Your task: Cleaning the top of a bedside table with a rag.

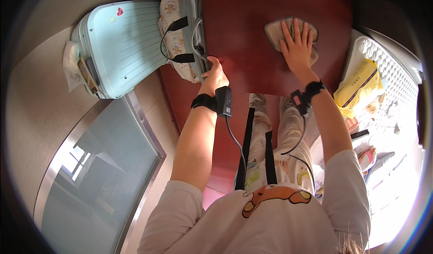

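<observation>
My right hand [298,49] lies flat, fingers spread, on a folded brown-grey cloth [274,34] with a stitched dark edge. The cloth rests on a glossy red-brown tabletop [243,23]. At the tabletop's left side, my left hand [217,73] is against the edge of a grey fabric bag [191,6], near its looped grey handle [194,34]. Its fingers are bent, and whether they grip the bag is hidden. Black straps with small devices and cables circle both wrists.
A patterned cream fabric item [171,5] and a pale mint ribbed suitcase [130,47] stand left of the grey bag. Below them is a metal-framed glass panel [111,166]. At right, a white perforated basket [389,54] holds a yellow packet [358,84] bearing writing.
</observation>
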